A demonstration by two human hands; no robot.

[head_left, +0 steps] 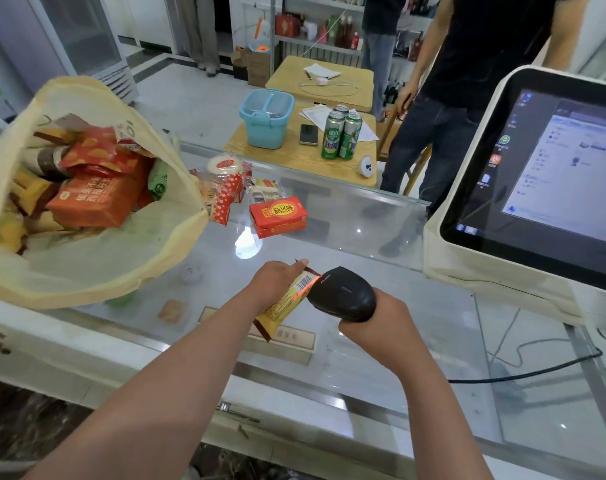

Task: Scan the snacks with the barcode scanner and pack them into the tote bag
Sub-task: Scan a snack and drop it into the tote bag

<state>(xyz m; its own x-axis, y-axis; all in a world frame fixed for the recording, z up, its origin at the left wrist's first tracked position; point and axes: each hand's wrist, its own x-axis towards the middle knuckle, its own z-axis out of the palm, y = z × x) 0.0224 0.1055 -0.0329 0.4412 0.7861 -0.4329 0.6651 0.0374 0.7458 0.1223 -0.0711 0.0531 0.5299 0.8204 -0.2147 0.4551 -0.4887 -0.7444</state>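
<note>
While left hand grips snack bar, right hand aims scanner.

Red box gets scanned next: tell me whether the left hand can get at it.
Probably not yet: left hand grips the yellow packet; nothing stands between it and the red box.

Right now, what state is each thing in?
Tote bag, open, partly filled.
Scanner, gripped by right hand, red beam on.
Yellow snack, held by left hand, barcode lit.
Red box, lying on counter, unpacked.
Screen, on.
Cans, upright.
</note>
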